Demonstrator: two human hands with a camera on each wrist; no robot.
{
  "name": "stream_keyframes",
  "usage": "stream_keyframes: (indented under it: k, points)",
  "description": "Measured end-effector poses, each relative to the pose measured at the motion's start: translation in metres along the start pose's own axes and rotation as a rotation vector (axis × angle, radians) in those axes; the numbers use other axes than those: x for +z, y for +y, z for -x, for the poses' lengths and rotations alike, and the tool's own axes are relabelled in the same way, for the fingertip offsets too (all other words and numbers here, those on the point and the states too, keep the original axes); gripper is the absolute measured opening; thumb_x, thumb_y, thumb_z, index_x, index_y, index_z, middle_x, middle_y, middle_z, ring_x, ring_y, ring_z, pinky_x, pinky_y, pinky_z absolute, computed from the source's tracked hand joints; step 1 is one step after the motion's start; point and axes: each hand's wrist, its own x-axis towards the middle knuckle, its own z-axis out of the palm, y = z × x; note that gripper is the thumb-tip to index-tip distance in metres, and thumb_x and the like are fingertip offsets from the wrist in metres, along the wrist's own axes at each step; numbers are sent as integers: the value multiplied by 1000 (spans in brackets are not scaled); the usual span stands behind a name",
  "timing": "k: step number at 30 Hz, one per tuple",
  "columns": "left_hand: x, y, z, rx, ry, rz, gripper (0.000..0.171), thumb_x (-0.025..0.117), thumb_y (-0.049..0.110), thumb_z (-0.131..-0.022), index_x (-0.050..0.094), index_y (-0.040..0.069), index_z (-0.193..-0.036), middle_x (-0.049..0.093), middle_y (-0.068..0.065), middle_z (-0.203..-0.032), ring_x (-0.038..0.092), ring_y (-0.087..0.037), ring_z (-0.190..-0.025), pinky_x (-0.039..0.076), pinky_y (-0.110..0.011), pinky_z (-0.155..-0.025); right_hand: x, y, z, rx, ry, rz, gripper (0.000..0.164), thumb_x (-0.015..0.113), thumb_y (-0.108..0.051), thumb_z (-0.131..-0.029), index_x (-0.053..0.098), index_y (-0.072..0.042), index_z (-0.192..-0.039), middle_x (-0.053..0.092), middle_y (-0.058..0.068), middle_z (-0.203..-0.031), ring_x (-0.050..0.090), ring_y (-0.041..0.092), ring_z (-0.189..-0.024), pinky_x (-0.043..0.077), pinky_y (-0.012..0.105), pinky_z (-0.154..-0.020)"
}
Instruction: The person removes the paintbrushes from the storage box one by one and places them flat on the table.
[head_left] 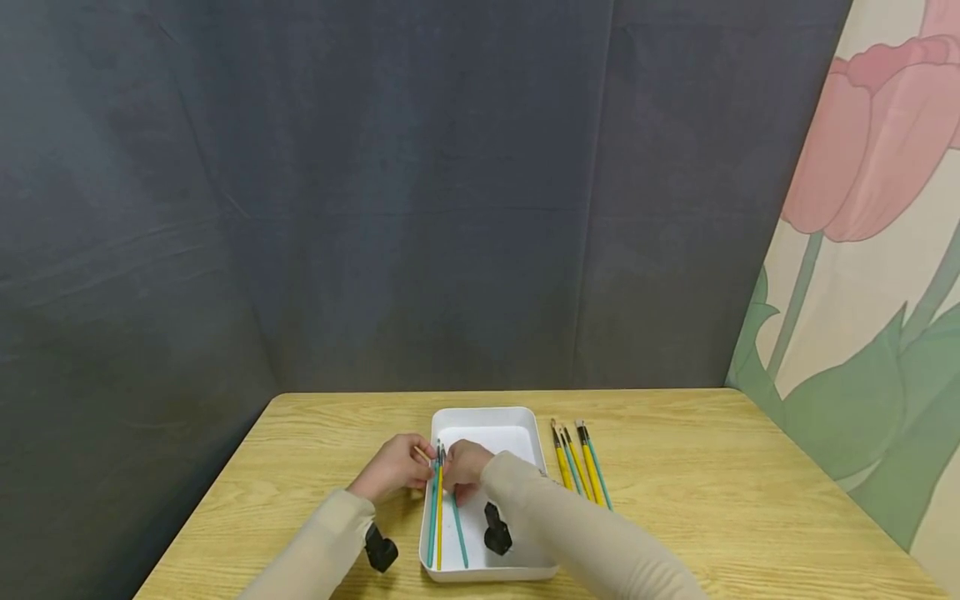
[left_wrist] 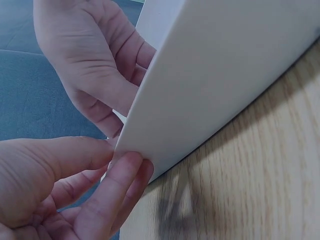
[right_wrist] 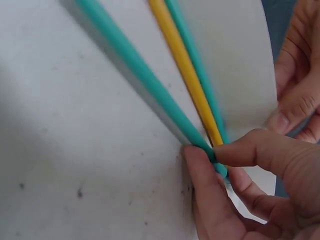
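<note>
A white tray [head_left: 491,575] stands on the wooden table, holding several paintbrushes along its left side. My left hand [head_left: 396,463] pinches the tray's left rim, thumb at the edge and fingertips against the outer wall [left_wrist: 200,85]. Inside the tray, my right hand [head_left: 465,465] pinches a teal paintbrush [right_wrist: 145,80] between thumb and fingers, near one end of its handle. This brush slants toward the near end of the tray. Beside it a yellow paintbrush [right_wrist: 182,65] and another teal paintbrush [right_wrist: 200,70] lie along the left wall. The right hand hides part of their far ends.
Right of the tray, several yellow and teal paintbrushes [head_left: 588,467] lie side by side on the table [head_left: 712,500]. A dark curtain [head_left: 450,208] hangs behind the table. At the right is a wall painted with tulips [head_left: 862,167].
</note>
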Motion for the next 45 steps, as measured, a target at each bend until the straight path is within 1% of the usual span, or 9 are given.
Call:
stream_keyframes:
  k: [4, 8, 15, 17, 22, 27, 31, 38, 45]
  points:
    - [0, 0, 1, -9, 3, 0, 24, 67, -10, -78, 60, -10, -101, 56, -9, -75, 58, -14, -60, 58, -33, -60, -5, 2, -2, 10, -38, -37, 21, 63, 14, -76, 53, -4, -72, 54, 5, -60, 56, 16, -50, 59, 31, -56]
    - [0, 1, 0, -14, 4, -4, 23, 67, -9, -79, 60, -9, -101, 56, -8, -74, 58, -14, -60, 58, -33, -60, -12, 4, -1, 4, -68, -92, 18, 63, 15, -75, 56, -1, -81, 54, 6, -64, 56, 15, -49, 58, 31, -57]
    - [-2, -1, -1, 4, 1, 3, 24, 67, -9, -78, 59, -10, -100, 56, -8, -74, 58, -14, -59, 58, -33, -60, -29, 7, -1, -12, -100, -221, 23, 63, 15, -75, 58, 4, -95, 55, 6, -65, 55, 13, -52, 54, 24, -52]
    - [-2, -1, 0, 1, 3, -2, 23, 68, -9, -78, 59, -9, -100, 57, -9, -75, 58, -14, -60, 58, -33, -60, -36, 6, 1, -20, -109, -258, 26, 62, 14, -77, 58, 5, -101, 54, 5, -67, 54, 13, -54, 55, 24, -54]
    - [-1, 1, 2, -19, 10, -16, 23, 69, -8, -79, 60, -8, -100, 58, -10, -76, 58, -16, -61, 58, -34, -61, -55, 1, 7, -15, -134, -343, 34, 61, 12, -81, 55, 6, -114, 53, 7, -79, 57, 14, -61, 60, 31, -66]
    - [-1, 1, 3, -35, 16, -17, 22, 69, -8, -79, 60, -7, -100, 57, -10, -78, 58, -16, -62, 58, -34, -62, -74, 3, 13, -39, -131, -378, 37, 60, 9, -81, 55, 4, -117, 56, 8, -85, 59, 14, -67, 60, 33, -70]
    - [-2, 1, 2, -33, 13, -20, 22, 69, -8, -80, 60, -7, -100, 57, -10, -78, 58, -16, -63, 58, -33, -62, -91, 9, 19, -70, -127, -403, 35, 58, 8, -83, 55, 2, -117, 59, 8, -88, 60, 15, -71, 60, 34, -72]
    - [-3, 0, 0, -29, 8, -16, 21, 68, -8, -80, 59, -7, -100, 56, -10, -79, 58, -16, -63, 57, -31, -61, -125, 27, 31, -135, -135, -461, 34, 56, 7, -86, 49, 5, -119, 59, 7, -88, 61, 14, -72, 59, 33, -74]
    - [-3, 1, 0, -32, 7, -2, 22, 68, -8, -80, 59, -7, -101, 56, -10, -79, 58, -16, -64, 57, -31, -61, -158, 46, 42, -146, -104, -457, 32, 56, 5, -88, 48, 4, -120, 57, 7, -92, 61, 13, -73, 59, 30, -73]
